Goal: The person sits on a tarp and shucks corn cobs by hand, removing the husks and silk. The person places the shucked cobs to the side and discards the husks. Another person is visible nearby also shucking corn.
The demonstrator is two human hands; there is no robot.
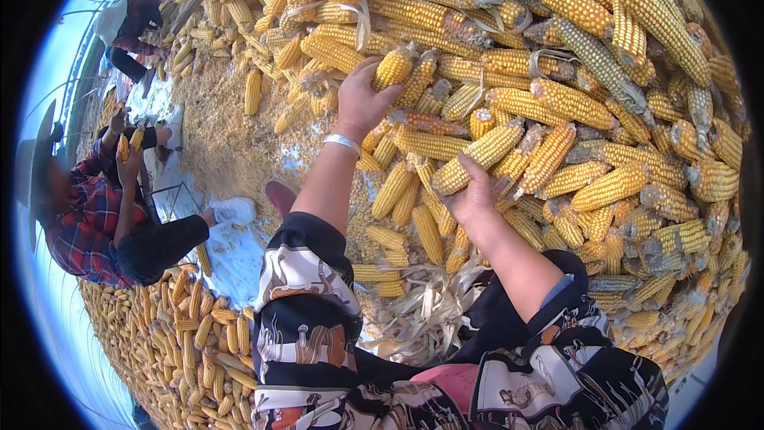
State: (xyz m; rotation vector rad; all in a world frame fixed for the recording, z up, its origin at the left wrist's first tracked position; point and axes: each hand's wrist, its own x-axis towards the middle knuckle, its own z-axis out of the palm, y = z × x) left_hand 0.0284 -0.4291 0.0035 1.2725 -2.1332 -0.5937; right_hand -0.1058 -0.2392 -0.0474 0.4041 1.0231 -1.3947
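Left hand [360, 99] reached up the corn heap [557, 72], grip closed round a short cob [393, 66] standing nearly upright, long axis pointing away. Right hand [475, 195], lower on the heap, clasped a longer cob [477, 155] lying slantwise just above it.

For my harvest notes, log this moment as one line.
left hand: grasping corn cob | right hand: on second cob | heap of cobs ahead | seated person at left

Single head-worn fisheye, looking steeply down, close over the corn cob pile [557, 111]; edges bend toward the rim.
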